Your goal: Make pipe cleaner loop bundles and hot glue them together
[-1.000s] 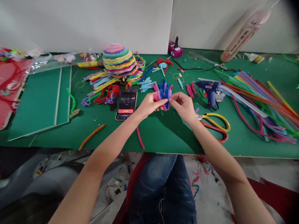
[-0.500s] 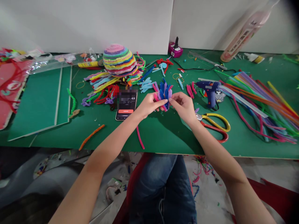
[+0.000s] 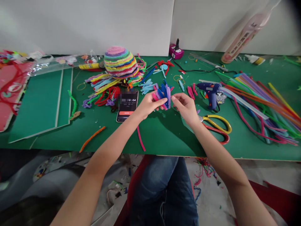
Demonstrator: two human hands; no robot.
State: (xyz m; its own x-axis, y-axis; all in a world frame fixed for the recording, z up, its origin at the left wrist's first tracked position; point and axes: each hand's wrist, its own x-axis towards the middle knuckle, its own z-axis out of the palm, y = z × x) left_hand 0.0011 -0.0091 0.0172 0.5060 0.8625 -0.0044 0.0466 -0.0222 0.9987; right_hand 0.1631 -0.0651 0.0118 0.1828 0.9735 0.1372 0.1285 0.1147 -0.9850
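Observation:
My left hand [image 3: 148, 106] grips a bundle of folded pipe cleaner loops [image 3: 163, 93], blue, pink and purple, held just above the green table [image 3: 164, 131]. My right hand [image 3: 185, 106] hovers just right of the bundle, thumb and forefinger pinched together close to it; whether it still touches a loop is unclear. A phone [image 3: 127, 105] with a timer on its screen lies just left of my left hand.
A striped pipe cleaner dome [image 3: 120, 61] with loose pieces stands behind. A blue glue gun [image 3: 210, 90], yellow-and-red scissors [image 3: 216, 125] and long pipe cleaners [image 3: 263, 103] lie to the right. Green boards [image 3: 39, 103] lie left. Pink [image 3: 140, 139] and orange [image 3: 91, 137] pieces lie near the front edge.
My right hand has drawn slightly away to the right from the bundle, which it was pinching before. The bundle has tilted a little in my left hand.

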